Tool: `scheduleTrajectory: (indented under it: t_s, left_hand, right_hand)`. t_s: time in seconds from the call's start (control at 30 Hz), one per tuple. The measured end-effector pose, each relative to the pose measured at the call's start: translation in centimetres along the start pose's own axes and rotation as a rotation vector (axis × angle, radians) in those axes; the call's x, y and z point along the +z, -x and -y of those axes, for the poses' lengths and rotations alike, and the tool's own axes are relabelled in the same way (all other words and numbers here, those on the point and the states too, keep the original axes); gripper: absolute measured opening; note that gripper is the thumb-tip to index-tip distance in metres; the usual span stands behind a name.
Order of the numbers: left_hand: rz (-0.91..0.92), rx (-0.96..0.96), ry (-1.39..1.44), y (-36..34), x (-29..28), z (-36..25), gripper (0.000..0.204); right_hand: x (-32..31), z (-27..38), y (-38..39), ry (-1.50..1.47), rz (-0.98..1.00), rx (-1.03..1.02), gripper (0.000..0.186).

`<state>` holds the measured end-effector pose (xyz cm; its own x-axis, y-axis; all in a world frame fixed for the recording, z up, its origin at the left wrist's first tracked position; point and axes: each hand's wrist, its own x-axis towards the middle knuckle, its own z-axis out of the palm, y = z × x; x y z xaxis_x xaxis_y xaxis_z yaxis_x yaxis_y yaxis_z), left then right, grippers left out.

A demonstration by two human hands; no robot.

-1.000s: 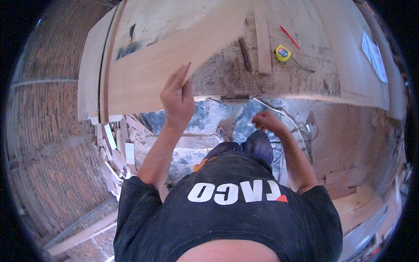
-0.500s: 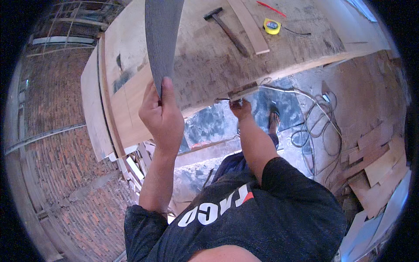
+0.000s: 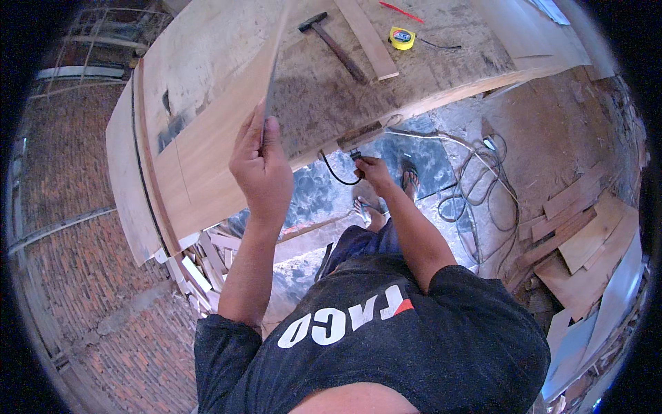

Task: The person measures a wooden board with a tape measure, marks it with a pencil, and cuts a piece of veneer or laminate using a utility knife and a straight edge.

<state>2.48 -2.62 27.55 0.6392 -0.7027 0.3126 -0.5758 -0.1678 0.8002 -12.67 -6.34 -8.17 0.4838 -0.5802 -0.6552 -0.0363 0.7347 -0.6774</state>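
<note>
My left hand (image 3: 262,162) pinches the lower end of a thin sheet (image 3: 269,83), raised above the workbench and seen nearly edge-on. Down by the bench's front edge, my right hand (image 3: 374,172) is closed on a small black plug (image 3: 356,155). From there a black cord (image 3: 336,176) loops left and up toward the bench edge. The plug is close to a narrow brown socket block (image 3: 360,135) along that edge; whether they touch I cannot make out.
On the workbench (image 3: 427,76) lie a hammer (image 3: 338,52), a wooden strip (image 3: 369,41), a yellow tape measure (image 3: 401,38) and a red pencil-like stick (image 3: 400,11). Coiled cable (image 3: 476,200) and wood offcuts (image 3: 586,234) cover the floor at right. A brick surface (image 3: 76,276) lies left.
The sheet has turned from showing its dark grey face to nearly edge-on. My right hand has drawn slightly away from the bench edge, and the plug and cord loop now show. The view has shifted.
</note>
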Motion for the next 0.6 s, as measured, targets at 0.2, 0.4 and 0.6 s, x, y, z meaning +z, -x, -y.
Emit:
scheduleTrajectory:
  t_s: [0.2, 0.4, 0.6]
  left_hand:
    - [0.064, -0.012, -0.005, 0.5, 1.0, -0.5, 0.034]
    - [0.05, 0.065, 0.101, 1.1, 1.7, 0.9, 0.043]
    - [0.058, 0.228, 0.054, 1.6, 2.3, 0.0, 0.063]
  right_hand:
    - [-0.7, 0.9, -1.3, 0.008, 0.034, -0.073, 0.022]
    - [1.5, 0.9, -3.1, 0.085, -0.171, -0.031, 0.021]
    - [-1.8, 4.3, -2.2, 0.846, -0.137, -0.241, 0.03]
